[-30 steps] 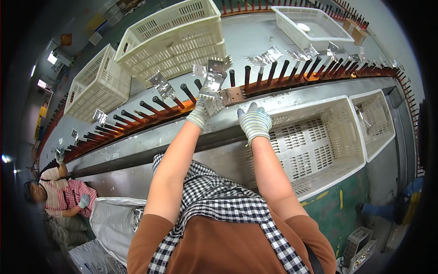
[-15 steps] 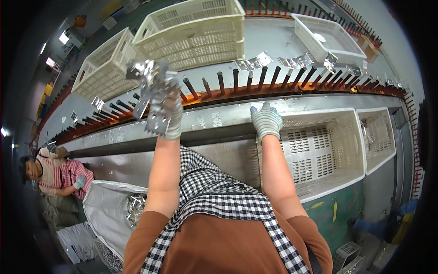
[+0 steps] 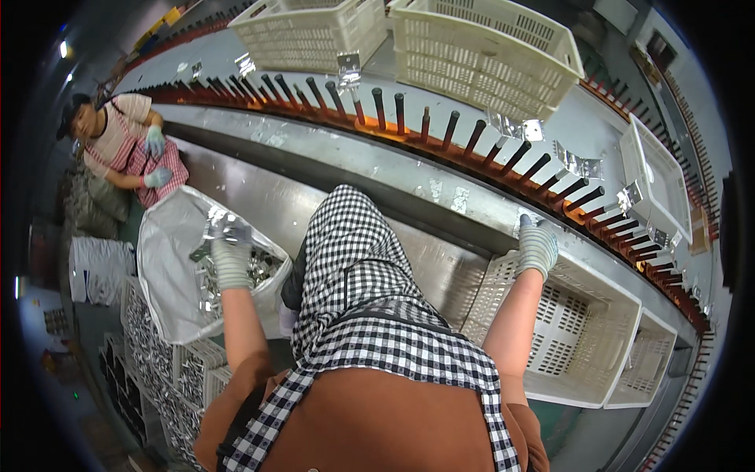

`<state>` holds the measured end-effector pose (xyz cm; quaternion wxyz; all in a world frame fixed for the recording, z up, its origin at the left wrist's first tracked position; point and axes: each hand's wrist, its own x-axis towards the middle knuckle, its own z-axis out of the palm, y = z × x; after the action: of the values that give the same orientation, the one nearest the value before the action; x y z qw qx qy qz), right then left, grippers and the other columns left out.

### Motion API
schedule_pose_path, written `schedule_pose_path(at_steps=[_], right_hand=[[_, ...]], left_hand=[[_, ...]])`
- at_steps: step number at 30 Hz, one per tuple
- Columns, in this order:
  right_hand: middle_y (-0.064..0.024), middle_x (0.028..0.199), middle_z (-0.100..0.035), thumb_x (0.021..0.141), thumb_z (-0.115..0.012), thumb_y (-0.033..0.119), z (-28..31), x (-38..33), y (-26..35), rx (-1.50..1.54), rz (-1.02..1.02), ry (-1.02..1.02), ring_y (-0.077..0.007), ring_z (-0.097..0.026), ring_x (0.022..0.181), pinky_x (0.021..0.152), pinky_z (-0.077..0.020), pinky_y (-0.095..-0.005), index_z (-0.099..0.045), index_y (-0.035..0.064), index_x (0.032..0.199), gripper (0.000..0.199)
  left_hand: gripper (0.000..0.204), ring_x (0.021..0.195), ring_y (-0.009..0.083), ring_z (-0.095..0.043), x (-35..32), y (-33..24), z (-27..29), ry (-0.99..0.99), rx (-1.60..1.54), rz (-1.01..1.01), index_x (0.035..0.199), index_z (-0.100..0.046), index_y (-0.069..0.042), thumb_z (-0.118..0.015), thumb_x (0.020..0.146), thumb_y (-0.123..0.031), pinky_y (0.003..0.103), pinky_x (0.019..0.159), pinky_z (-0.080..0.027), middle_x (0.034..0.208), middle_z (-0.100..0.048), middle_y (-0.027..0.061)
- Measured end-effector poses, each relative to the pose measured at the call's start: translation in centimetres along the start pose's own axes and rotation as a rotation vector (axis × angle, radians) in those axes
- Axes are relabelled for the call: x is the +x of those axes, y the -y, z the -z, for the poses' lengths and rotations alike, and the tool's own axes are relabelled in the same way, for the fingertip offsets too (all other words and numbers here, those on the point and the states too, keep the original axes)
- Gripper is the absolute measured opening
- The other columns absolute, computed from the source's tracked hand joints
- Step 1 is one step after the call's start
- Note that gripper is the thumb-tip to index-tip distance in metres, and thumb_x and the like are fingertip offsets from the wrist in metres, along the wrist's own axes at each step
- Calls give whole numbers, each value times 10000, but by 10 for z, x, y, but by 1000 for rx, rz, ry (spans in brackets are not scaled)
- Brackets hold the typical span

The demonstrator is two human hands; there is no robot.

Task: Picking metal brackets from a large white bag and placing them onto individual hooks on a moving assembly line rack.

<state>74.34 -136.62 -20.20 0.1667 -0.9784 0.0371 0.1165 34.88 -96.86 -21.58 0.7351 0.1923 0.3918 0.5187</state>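
Note:
My left hand (image 3: 230, 263), in a striped knit glove, is over the mouth of a white bag (image 3: 169, 236). Shiny bent metal brackets (image 3: 224, 220) show at its fingers, which look closed on them, though blur hides the exact grip. More loose metal pieces (image 3: 263, 266) lie inside the bag. My right hand (image 3: 538, 250), gloved the same way, rests on the metal ledge (image 3: 393, 169) with fingers stretched out and apart, holding nothing. Just below it stands a white plastic crate (image 3: 605, 330).
Dark-tipped upright pegs (image 3: 452, 130) line the rail beyond the ledge. Cream crates (image 3: 480, 59) stand behind it, with several flat metal brackets (image 3: 578, 161) near the pegs. A co-worker (image 3: 126, 145) sits at far left. Crates full of metal parts (image 3: 189, 377) are at lower left.
My left hand has swung from the peg rail down and left to the white bag, carrying the bunch of brackets. My view has turned; my right hand stays on the ledge.

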Motion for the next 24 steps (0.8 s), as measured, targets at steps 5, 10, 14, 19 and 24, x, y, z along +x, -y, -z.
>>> schedule_pose_path(at_steps=[5,10,14,19,24], right_hand=[[-212,1169,-587,825,-535,463,1,3,2,-26,5,5,-350,-563,1087,913,-445,-427,-567,30,1176,559],[-230,1164,-581,813,-530,488,-3,5,-2,-13,-5,19,-355,-564,1083,909,-450,-436,-551,26,1185,594],[-224,1159,-584,814,-524,487,-4,6,-6,30,-12,13,-353,-569,1074,907,-451,-445,-531,28,1204,602],[-221,1148,-586,824,-523,482,-8,6,-10,22,-20,-4,-348,-581,1054,885,-464,-446,-534,36,1193,580],[-216,1144,-586,821,-549,461,-6,3,-10,59,-37,-26,-347,-586,1044,878,-470,-438,-543,31,1167,552]], left_hand=[[698,1260,300,-358,32,-51,66,-174,-124,31,1318,-367,-55,-693,779,-357,458,1070,-290,1354,-380,160],[698,1274,322,-356,29,-6,49,-65,-80,113,1333,-346,-39,-673,797,-344,474,1085,-271,1369,-370,177],[539,1218,314,-403,46,51,13,135,33,204,1207,-500,-43,-678,795,-341,471,1037,-343,1286,-459,157],[434,1156,300,-463,11,128,-100,565,101,388,1174,-528,-40,-635,843,-300,459,1021,-374,1239,-489,152],[598,1255,346,-392,-59,200,-198,889,257,467,1319,-387,7,-628,856,-286,464,1051,-338,1358,-395,201]])
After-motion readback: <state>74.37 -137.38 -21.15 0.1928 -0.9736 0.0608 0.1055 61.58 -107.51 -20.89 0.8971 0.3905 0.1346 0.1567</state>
